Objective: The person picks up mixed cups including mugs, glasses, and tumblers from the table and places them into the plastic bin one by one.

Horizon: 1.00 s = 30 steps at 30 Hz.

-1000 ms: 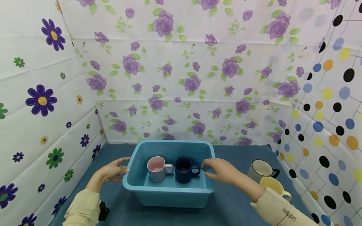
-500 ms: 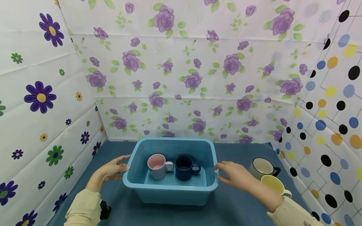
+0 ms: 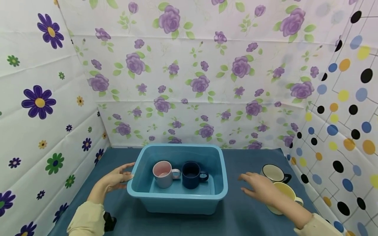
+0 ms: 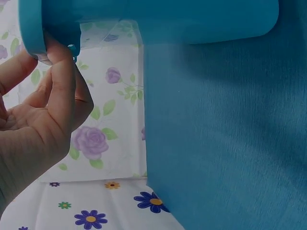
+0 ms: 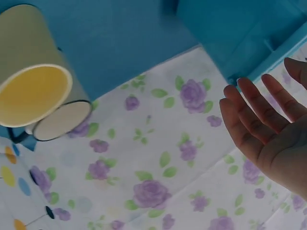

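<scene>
A light blue plastic basin (image 3: 177,196) stands mid-table. Inside it are a pink mug (image 3: 164,178) and a dark navy mug (image 3: 191,177), both upright with handles toward the right. At the basin's left rim, my left hand (image 3: 113,180) pinches the edge; the left wrist view has its thumb and fingers (image 4: 62,81) at the rim. My right hand (image 3: 260,188) is off the basin's right side, holding nothing, its fingers relaxed. Nearest to it are a yellow mug (image 3: 284,190), partly hidden behind the hand and wrist, and a cream mug (image 3: 273,172) with black rim and handle.
A dark blue cloth (image 3: 245,160) covers the table. Flowered sheets (image 3: 183,82) hang behind and at left, and a dotted sheet (image 3: 336,131) closes the right side. A small black object (image 3: 110,222) sits by the left sleeve.
My right hand has moved out of the basin, over its right rim and rightward toward the two mugs outside. My left hand stays at the left rim; the mugs inside keep their places.
</scene>
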Motion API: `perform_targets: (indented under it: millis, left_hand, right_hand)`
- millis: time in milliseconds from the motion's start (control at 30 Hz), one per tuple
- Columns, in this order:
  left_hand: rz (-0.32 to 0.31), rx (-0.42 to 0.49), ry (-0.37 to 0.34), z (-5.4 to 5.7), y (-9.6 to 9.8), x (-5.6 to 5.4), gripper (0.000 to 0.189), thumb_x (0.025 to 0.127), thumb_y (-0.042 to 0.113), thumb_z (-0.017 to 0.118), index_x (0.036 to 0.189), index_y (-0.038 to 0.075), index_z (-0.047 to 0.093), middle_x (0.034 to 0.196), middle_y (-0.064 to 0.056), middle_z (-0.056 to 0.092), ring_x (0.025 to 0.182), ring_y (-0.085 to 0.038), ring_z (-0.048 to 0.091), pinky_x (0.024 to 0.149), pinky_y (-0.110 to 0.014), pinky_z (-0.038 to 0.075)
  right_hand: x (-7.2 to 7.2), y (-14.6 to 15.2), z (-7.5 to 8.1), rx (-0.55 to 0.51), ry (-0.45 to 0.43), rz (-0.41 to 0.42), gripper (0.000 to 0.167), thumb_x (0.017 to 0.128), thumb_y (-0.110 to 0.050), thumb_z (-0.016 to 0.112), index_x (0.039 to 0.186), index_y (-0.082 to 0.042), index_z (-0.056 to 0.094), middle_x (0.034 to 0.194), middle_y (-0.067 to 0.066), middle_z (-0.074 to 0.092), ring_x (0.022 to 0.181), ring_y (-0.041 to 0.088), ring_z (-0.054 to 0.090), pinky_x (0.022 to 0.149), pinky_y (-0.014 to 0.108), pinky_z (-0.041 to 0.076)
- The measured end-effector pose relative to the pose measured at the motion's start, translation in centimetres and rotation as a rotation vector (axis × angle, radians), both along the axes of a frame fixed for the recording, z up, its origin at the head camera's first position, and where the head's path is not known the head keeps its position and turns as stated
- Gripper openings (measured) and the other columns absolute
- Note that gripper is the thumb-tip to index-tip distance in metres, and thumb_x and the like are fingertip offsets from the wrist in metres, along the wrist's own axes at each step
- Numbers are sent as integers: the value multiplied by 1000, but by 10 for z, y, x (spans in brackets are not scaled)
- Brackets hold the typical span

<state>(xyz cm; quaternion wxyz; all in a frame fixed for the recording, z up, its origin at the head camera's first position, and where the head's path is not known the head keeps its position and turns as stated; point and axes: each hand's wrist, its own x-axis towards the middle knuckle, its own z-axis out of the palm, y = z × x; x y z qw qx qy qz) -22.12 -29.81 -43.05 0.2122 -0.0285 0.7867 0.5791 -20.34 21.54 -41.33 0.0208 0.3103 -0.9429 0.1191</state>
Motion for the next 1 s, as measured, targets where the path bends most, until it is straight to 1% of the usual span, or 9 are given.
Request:
perform_targets:
  millis: [167,200,300,433,567,667,800,900,1000]
  left_hand:
    - [7,17,2,0,0,0,71,95,12,55,150,2,11,117,-16,60,94,-16,62,82,-42,54]
    - [18,23,-2,0,0,-1,71,95,12,56,150,3,13,116,-16,60,94,-16,62,82,-42,54]
    - [-4,17,7,0,0,0,71,96,12,54,150,2,10,119,-18,58,95,-16,62,83,-41,54]
    - [-2,11,10,-1,-1,2,71,96,12,54,150,2,9,122,-22,56,96,-16,61,83,-42,53]
    - [9,10,10,-3,-1,2,71,95,13,54,150,2,11,123,-22,55,95,-16,61,83,-42,54]
    - [10,17,11,-5,-2,2,71,96,13,55,150,2,11,123,-20,56,96,-16,61,83,-42,54]
    - [-4,21,15,-5,-4,4,72,96,14,55,150,2,9,126,-22,54,97,-16,61,83,-41,53]
    - [-3,26,13,-4,-3,4,73,95,14,56,150,2,10,127,-23,54,98,-16,61,84,-42,53]
    - [2,35,10,-5,-3,2,73,95,14,56,150,3,10,125,-19,56,98,-16,61,85,-42,53]
  right_hand:
    - [0,16,-11,-19,-39,-7,26,82,-21,71,105,-13,64,98,1,66,83,18,64,66,27,52]
    - [0,20,-14,-22,-46,-12,26,82,-21,71,105,-12,64,98,1,66,84,19,64,66,27,52]
    - [2,29,-23,-20,-73,-51,26,83,-23,71,105,-12,64,97,1,65,84,19,64,66,27,52]
    - [3,39,-37,21,-76,-120,29,80,-24,73,105,-11,64,97,2,64,82,19,63,64,27,51]
    - [3,54,-50,64,-71,-170,38,76,-25,76,108,-9,63,100,6,62,78,19,61,62,29,50]
    - [1,67,-59,91,-84,-220,46,74,-27,78,113,-10,62,102,7,59,83,26,60,64,36,50]
    - [-2,82,-70,94,-77,-285,55,71,-31,80,119,-13,59,109,14,57,90,40,57,58,48,48]
    - [-4,92,-75,87,-71,-316,63,71,-33,80,125,-13,56,117,20,53,91,46,55,54,50,46]
    - [-7,99,-77,94,-92,-339,68,72,-36,79,129,-12,52,123,25,47,94,51,52,54,53,46]
